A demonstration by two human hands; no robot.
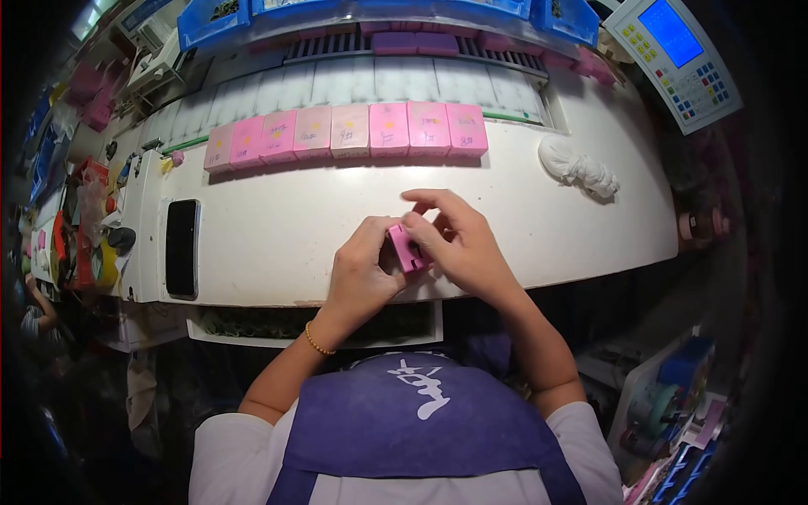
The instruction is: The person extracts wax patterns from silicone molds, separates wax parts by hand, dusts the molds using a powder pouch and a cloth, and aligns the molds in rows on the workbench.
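A small pink block [407, 249] with dark notches along its edge is held just above the front part of the white table. My left hand [364, 261] wraps around its left side, fingers closed on it. From the right, my right hand [459, 244] reaches over the block with its thumb pressed on the top end. The index finger of that hand is bent and raised off the block. Part of the block is hidden behind the right hand. Beyond both hands runs a row of several pink blocks [350, 132] with handwriting and yellow marks.
A black phone [182, 249] lies at the left of the white table [278, 223]. A knotted white cloth bundle [576, 167] rests at the right, below a control panel with a blue screen [673, 50]. Blue bins [379, 18] line the back. An open drawer [316, 337] sits under the front edge.
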